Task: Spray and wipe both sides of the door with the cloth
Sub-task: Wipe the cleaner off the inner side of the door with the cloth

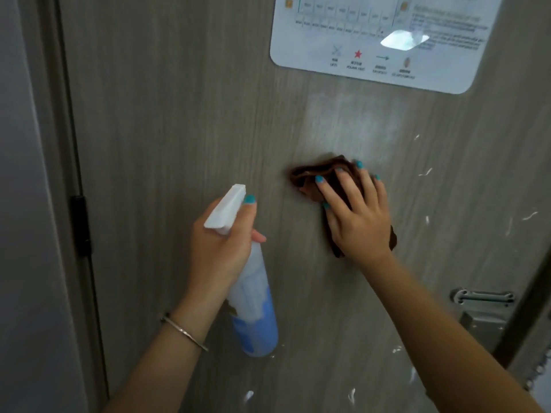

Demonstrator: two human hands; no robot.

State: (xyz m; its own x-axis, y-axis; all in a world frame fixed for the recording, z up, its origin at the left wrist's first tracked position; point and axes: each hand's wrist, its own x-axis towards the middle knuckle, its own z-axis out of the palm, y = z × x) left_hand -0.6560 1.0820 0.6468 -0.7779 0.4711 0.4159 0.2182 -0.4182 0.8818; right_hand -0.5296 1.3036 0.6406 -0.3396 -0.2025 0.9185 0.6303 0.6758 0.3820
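With this face of the wood-grain door point(179, 129) misted but streaked, the right hand point(357, 216) pressed the brown cloth point(310, 177) flat-fingered against it while the left hand point(220, 245) gripped the spray bottle point(253, 308); the other side seemingly remained.

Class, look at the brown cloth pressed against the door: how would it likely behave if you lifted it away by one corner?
The crumpled brown cloth would probably droop limply: it bunches in folds under the right hand. It seems light, since flat fingers alone hold it on the grey wood-grain door. Possibly damp, as a hazy patch shows above it, so it might cling slightly.
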